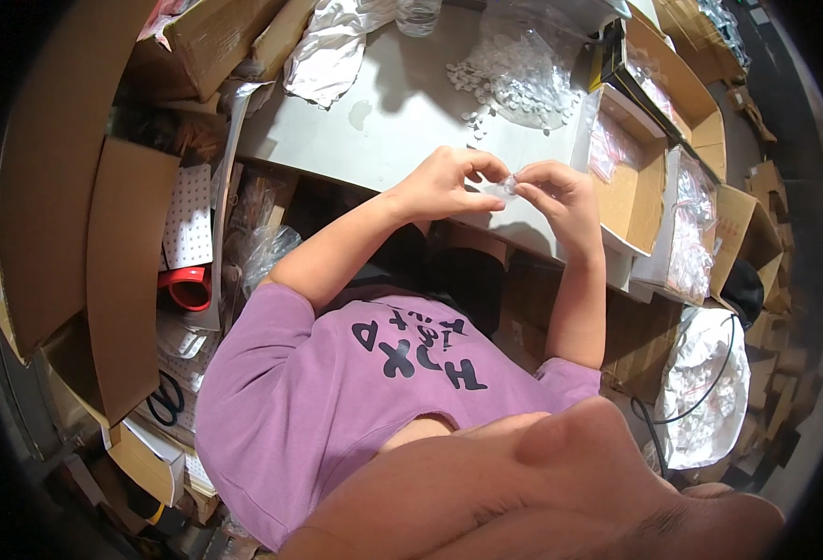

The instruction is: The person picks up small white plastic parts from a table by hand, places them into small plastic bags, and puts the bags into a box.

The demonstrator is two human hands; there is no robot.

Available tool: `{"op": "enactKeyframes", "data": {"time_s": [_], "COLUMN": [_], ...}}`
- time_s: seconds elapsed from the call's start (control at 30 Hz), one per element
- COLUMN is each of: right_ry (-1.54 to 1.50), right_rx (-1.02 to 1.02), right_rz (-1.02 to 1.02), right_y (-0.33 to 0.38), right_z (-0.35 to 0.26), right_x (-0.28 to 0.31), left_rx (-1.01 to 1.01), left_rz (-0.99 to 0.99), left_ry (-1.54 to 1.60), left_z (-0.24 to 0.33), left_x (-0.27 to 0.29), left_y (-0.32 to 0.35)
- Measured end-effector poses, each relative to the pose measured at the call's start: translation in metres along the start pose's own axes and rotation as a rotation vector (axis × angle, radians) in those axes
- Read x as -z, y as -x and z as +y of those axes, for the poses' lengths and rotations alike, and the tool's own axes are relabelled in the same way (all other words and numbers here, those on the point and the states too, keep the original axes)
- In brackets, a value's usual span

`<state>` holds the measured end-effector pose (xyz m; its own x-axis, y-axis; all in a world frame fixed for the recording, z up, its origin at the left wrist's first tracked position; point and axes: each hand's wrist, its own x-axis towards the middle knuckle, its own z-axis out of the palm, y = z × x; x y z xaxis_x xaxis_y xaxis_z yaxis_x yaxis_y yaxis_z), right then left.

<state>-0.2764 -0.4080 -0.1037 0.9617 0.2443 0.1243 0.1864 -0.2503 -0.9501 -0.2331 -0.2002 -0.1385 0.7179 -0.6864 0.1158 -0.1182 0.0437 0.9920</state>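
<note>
Small clear plastic bag [503,187] pinched between left hand [444,184] and right hand [561,194], both sets of fingers closed narrow on its edges. Held up just above the near edge of the grey bench [383,121], close to the chest for fine work. Loose white round pieces [509,79] heaped toward the far right corner (within easy reach). Cardboard box of filled bags [631,173] right beside the right edge.

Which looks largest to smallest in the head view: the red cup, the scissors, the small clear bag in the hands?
1. red cup
2. scissors, close to it in size, so that order is unsure
3. small clear bag
</note>
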Motion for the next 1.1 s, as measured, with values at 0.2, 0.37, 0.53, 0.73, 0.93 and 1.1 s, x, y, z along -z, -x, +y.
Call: {"op": "enactKeyframes", "data": {"time_s": [0.2,0.37,0.53,0.73,0.93,1.1], "right_ry": [0.062,0.378,0.439,0.466,1.313,1.049], "right_rx": [-0.089,0.004,0.031,-0.044,-0.195,-0.173], "right_rz": [0.055,0.032,0.034,0.565,1.114,0.722], "right_y": [0.008,0.013,0.024,0.067,0.113,0.09], "right_z": [-0.01,-0.017,-0.022,-0.027,-0.023,0.007], "right_x": [-0.005,-0.001,0.001,0.06,0.159,0.148], "left_rx": [-0.135,-0.224,-0.213,-0.295,-0.233,-0.231], "left_rz": [0.061,0.111,0.1,0.15,0.136,0.134], "left_ry": [-0.013,-0.209,-0.237,-0.239,-0.236,-0.224], "left_z": [-0.002,0.001,0.006,0.004,-0.002,-0.004], "left_x": [-0.007,-0.016,-0.025,-0.028,-0.025,-0.026], "left_y": [-0.004,-0.007,-0.006,-0.007,-0.003,-0.003]}}
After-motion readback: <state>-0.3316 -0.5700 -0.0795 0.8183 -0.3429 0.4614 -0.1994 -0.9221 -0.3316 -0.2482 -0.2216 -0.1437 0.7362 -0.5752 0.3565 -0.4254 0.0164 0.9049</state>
